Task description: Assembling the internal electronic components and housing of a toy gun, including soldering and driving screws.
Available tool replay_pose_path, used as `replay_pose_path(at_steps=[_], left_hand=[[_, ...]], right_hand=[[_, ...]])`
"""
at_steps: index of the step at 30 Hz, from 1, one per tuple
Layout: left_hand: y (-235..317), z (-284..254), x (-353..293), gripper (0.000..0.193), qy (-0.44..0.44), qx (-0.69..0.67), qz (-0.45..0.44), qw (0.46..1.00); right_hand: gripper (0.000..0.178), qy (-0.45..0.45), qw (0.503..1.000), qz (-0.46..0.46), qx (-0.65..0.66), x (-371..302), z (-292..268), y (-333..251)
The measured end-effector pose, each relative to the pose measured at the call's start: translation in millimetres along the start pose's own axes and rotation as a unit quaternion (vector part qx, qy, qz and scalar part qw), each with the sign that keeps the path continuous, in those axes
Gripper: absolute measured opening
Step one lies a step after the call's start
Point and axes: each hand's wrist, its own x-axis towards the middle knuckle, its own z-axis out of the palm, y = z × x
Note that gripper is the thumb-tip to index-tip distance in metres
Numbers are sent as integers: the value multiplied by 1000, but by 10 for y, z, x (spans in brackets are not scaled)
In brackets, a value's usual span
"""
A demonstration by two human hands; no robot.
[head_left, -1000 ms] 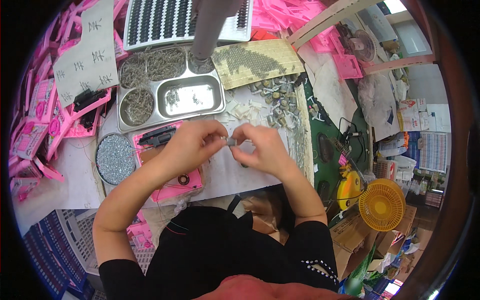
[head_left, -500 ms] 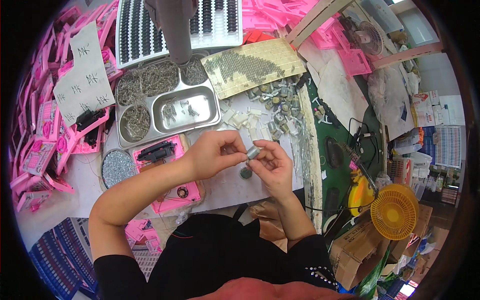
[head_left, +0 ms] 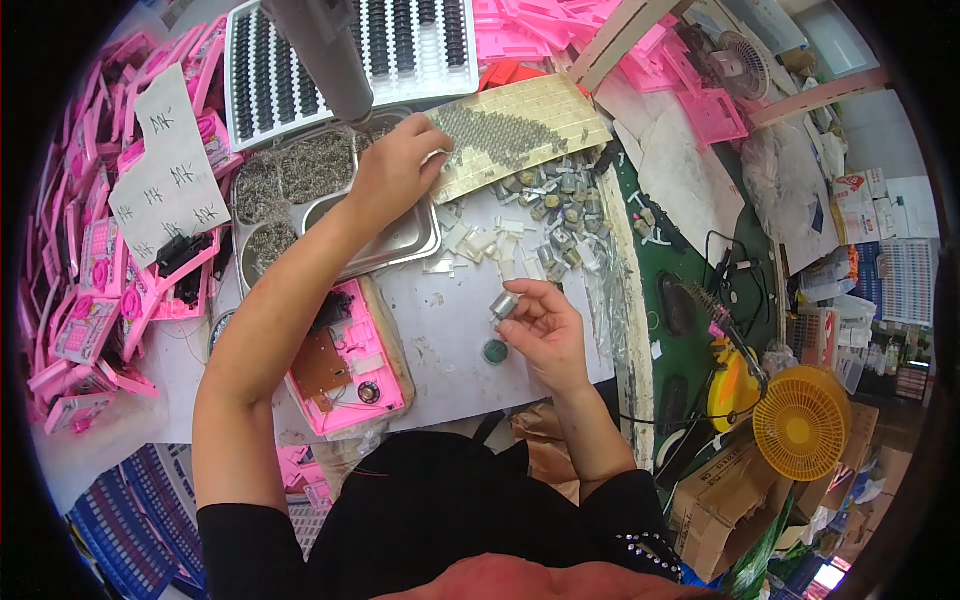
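Observation:
My right hand (head_left: 545,335) pinches a small silver cylindrical motor (head_left: 504,305) between thumb and fingers above the white work surface. Up and to the left, my left hand (head_left: 400,165) is at the near left edge of a yellowish board (head_left: 470,180) covered with many tiny metal parts (head_left: 505,138). Its fingers are bent together at the board; what they hold, if anything, is too small to make out. The left forearm passes over a steel compartment tray (head_left: 425,238) of small metal springs and hides part of it. A round dark green piece (head_left: 494,351) lies below the motor.
An opened pink plastic housing (head_left: 375,350) lies beside my left forearm. Loose motors (head_left: 565,215) and white plastic pieces (head_left: 470,240) are heaped beyond my right hand. A grey post (head_left: 325,60) stands before a white tray of black parts (head_left: 400,40). Pink housings (head_left: 95,250) pile up at left.
My left hand has left the motor and moved up and away to the yellowish board. The right hand still holds the motor in nearly the same place.

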Motion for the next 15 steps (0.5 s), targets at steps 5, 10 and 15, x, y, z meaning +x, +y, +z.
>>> replay_pose_path(at_steps=[5,10,15], left_hand=[[-46,110,207,8,-55,70,51,995],[-187,219,294,8,-86,92,80,989],[-203,275,262,14,-29,10,-5,1000]], right_hand=[[49,-22,1000,13,-12,-38,38,-32],[49,5,1000,-6,-20,-117,-38,-8],[47,11,997,32,-70,-193,-99,-85]])
